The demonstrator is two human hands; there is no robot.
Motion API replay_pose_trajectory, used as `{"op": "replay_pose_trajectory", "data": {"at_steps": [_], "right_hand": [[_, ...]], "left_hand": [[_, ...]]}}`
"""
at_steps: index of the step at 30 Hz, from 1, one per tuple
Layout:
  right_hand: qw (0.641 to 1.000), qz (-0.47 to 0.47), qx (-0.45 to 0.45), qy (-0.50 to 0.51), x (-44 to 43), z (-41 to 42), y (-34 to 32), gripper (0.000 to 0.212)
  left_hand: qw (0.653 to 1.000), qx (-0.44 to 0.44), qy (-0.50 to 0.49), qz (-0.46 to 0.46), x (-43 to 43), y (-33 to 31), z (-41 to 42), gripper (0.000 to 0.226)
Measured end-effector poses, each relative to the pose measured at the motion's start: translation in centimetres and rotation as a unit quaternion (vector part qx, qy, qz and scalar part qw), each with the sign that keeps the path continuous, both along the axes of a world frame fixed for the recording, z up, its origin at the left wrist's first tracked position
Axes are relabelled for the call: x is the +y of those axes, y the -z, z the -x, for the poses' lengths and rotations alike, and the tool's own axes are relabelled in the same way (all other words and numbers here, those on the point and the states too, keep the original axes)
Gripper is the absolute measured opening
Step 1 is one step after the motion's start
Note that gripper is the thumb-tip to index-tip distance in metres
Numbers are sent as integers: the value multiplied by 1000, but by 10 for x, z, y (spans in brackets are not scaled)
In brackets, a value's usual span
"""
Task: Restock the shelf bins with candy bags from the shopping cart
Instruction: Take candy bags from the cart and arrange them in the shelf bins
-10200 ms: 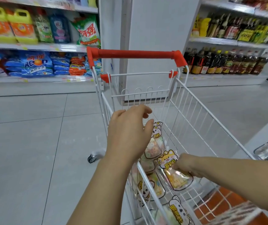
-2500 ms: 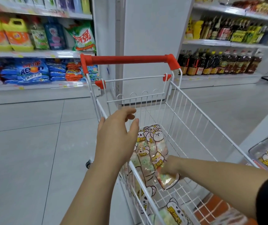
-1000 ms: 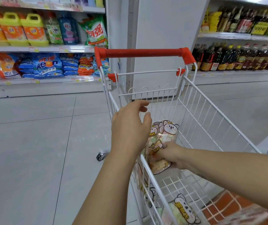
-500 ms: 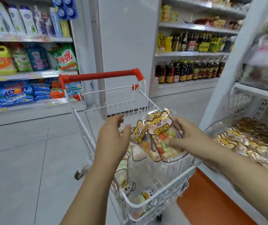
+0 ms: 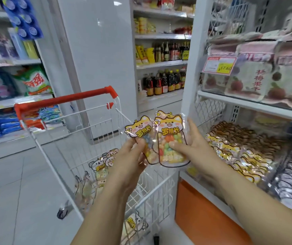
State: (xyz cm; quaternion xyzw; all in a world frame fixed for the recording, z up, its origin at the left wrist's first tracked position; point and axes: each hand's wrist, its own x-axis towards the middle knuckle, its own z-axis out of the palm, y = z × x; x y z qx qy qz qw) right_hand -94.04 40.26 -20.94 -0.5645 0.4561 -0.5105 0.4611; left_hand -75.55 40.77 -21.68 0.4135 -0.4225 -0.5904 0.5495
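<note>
Two clear candy bags with yellow cat-shaped tops are held above the white wire shopping cart [image 5: 41, 149]. My left hand [image 5: 129, 161] pinches the left candy bag [image 5: 142, 137] by its lower part. My right hand [image 5: 193, 144] grips the right candy bag [image 5: 170, 137], thumb across its front. More candy bags [image 5: 102, 167] lie in the cart. To the right, a shelf bin [image 5: 240, 152] is packed with rows of the same yellow-topped bags.
The cart's red handle [image 5: 65, 99] is at the far end. An upper shelf [image 5: 254, 103] with pink fruit-snack packs and a price tag [image 5: 218, 65] hangs over the bin. An orange base panel [image 5: 203, 216] runs below. Detergent shelves stand at left, bottle shelves behind.
Both hands have lifted the bags higher out of the cart and toward the shelf. My left hand now pinches one bag. The view has turned right, showing more of the shelf bins.
</note>
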Motion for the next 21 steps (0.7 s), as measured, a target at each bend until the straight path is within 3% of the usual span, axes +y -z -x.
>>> {"op": "replay_pose_trajectory", "data": {"at_steps": [1, 3, 6, 9, 13, 17, 18, 20, 21], "right_hand": [[1000, -5, -4, 6, -1, 0, 0, 95], [999, -11, -34, 9, -4, 0, 1, 76], [998, -13, -64, 24, -3, -4, 0, 41], [999, -13, -42, 21, -2, -17, 5, 33], [1000, 10, 11, -14, 1, -34, 11, 35], [999, -18, -18, -31, 1, -29, 8, 93], [997, -43, -57, -39, 0, -24, 7, 97], [986, -85, -128, -63, 1, -6, 3, 84], [986, -86, -122, -70, 5, 4, 1, 73]], "left_hand": [[1000, -5, -7, 21, 1, 0, 4, 22], [998, -14, -35, 48, 3, -1, 9, 24], [998, 10, -50, 25, 6, -2, 14, 21], [1000, 24, 0, -9, 8, 3, 19, 30], [998, -18, 13, 54, 7, 13, 21, 48], [990, -72, -32, 114, 7, 9, 22, 45], [989, -85, -23, 122, 6, 9, 23, 44], [986, -110, 7, 127, 10, 7, 25, 35], [984, -116, 29, 131, 13, 6, 27, 30]]}}
